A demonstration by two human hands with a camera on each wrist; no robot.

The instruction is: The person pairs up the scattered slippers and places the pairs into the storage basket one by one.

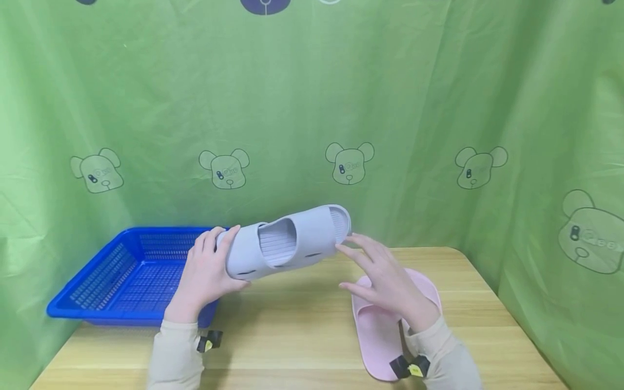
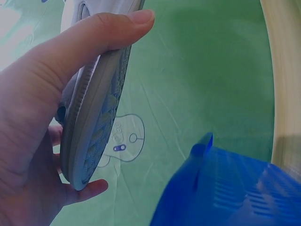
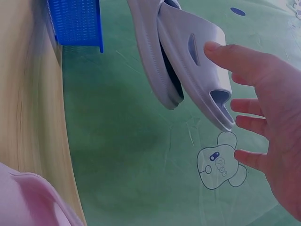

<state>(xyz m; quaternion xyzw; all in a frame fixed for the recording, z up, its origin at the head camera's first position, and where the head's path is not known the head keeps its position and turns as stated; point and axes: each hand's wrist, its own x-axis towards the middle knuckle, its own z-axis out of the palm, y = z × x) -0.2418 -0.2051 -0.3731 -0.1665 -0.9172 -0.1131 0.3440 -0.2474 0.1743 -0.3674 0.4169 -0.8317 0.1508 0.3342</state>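
Held above the table is a pair of pale grey slippers [image 1: 317, 233], the two fitted together, as the right wrist view shows. My left hand [image 1: 203, 265] grips them at the left end, thumb on one side and fingers on the other; a ridged sole [image 2: 101, 127] shows in the left wrist view. At the opposite end, my right hand [image 1: 387, 279] has its fingers spread, with fingertips right at an open toe [image 1: 343, 223]. Beneath that hand a pink slipper [image 1: 377, 346] lies on the table, partly hidden by hand and wrist.
A blue plastic basket [image 1: 112, 314] with lattice walls stands at the left of the wooden table [image 1: 287, 346], just behind my left hand. Green curtain [image 1: 292, 108] printed with bear heads hangs behind the table and along both sides.
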